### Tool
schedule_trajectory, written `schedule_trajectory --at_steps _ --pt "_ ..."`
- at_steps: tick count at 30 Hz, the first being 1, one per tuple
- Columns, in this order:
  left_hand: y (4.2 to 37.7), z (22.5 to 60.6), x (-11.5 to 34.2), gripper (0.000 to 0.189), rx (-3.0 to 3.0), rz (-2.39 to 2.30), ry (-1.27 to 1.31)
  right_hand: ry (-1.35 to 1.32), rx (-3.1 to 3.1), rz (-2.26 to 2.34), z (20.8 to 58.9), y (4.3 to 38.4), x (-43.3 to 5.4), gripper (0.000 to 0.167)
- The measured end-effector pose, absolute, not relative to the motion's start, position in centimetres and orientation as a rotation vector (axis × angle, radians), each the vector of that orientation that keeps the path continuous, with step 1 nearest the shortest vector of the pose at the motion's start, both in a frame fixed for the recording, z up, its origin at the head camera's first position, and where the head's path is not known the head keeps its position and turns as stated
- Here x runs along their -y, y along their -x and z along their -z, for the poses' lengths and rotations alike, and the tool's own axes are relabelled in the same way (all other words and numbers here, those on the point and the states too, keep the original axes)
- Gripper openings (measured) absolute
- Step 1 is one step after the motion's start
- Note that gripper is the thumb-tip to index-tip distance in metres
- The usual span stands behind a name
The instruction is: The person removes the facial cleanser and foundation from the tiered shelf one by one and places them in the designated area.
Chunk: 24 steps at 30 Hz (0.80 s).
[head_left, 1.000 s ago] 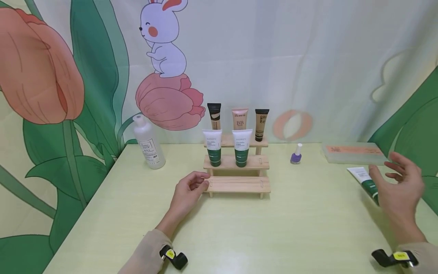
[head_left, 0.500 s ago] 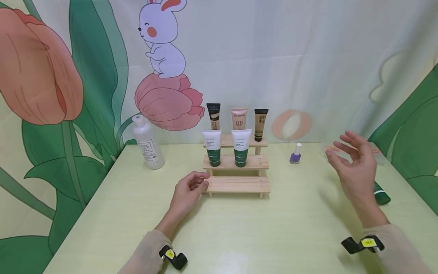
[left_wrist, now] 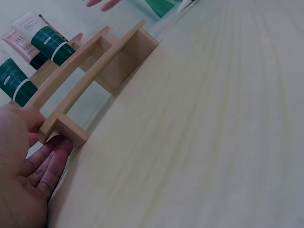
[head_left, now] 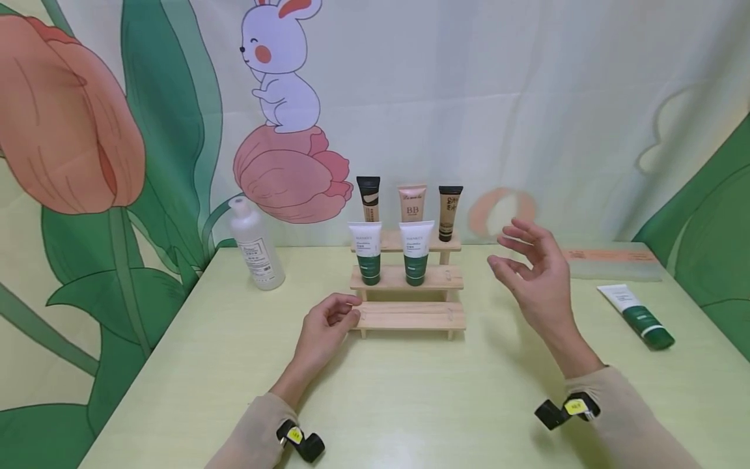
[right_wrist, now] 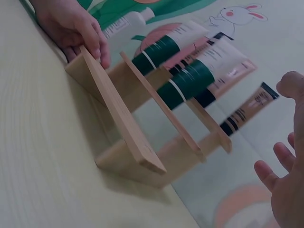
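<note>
My left hand (head_left: 325,332) grips the left end of the lowest step of a three-tier wooden stand (head_left: 410,318); in the left wrist view its fingers (left_wrist: 53,166) curl under the board. On the middle step stand two white-and-green squeeze tubes (head_left: 365,254). Three smaller tubes occupy the top step: a black-capped one (head_left: 369,198), a pink BB cream tube (head_left: 413,203) and a gold one (head_left: 450,213). To the right of the stand, my right hand (head_left: 539,283) is raised in the air, fingers spread and holding nothing. The lowest step bears no tube.
Another white-and-green tube (head_left: 638,318) lies on the table at the right. Behind it is a flat translucent box (head_left: 615,262) with an orange label. A white bottle (head_left: 256,247) stands at the back left, before a printed curtain (head_left: 586,130).
My right hand has moved left from beside the lying tube, uncovering it and now hiding the purple nail polish bottle. My left hand stays on the stand.
</note>
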<state>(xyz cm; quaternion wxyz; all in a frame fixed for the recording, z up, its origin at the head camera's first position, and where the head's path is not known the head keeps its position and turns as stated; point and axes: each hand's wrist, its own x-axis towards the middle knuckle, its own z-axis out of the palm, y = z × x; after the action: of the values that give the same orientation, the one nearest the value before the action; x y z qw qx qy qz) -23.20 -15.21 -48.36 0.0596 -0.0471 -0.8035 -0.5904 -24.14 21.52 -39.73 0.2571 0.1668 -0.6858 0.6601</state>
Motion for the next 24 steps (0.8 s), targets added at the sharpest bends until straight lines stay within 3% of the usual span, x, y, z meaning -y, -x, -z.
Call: schedule_trajectory --at_steps 14,24 --pt "23.1 48.5 15.4 0.016 2.426 1.775 0.141 -0.574 2.016 -1.858 40.3 25.2 -14.7 0.065" --pt "23.1 48.4 15.1 0.017 2.437 1.78 0.136 -0.525 2.096 -1.918 41.0 25.8 -12.4 0.064"
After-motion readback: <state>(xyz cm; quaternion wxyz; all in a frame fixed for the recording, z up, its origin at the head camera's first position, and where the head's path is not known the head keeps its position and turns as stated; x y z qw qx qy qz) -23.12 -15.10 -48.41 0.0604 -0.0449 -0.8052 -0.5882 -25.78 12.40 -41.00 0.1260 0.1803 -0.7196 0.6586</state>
